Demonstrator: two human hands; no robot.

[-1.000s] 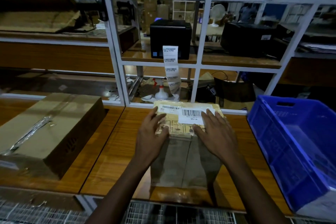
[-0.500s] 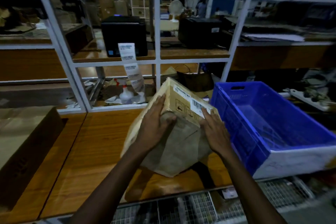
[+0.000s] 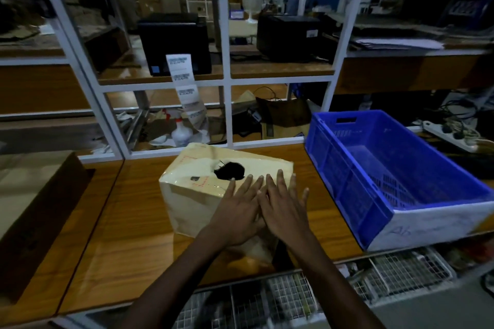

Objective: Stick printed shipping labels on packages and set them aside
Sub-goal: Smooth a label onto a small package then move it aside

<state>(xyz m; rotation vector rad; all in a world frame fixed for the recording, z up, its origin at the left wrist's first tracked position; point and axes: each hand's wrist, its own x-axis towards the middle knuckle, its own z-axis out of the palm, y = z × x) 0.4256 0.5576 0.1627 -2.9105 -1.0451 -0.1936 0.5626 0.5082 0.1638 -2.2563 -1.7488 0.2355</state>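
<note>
Head view: left hand [image 3: 235, 212] and right hand [image 3: 284, 208] press flat, fingers straight, on the parcel [image 3: 192, 192]; next probably grip and lift it to the blue crate [image 3: 344, 181] at three o'clock.

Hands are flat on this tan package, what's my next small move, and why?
Probably grip the tan paper-wrapped package by its sides and lift it toward the blue plastic crate: the left hand and right hand lie flat on top, holding nothing, and the crate stands open just right of it.
</note>
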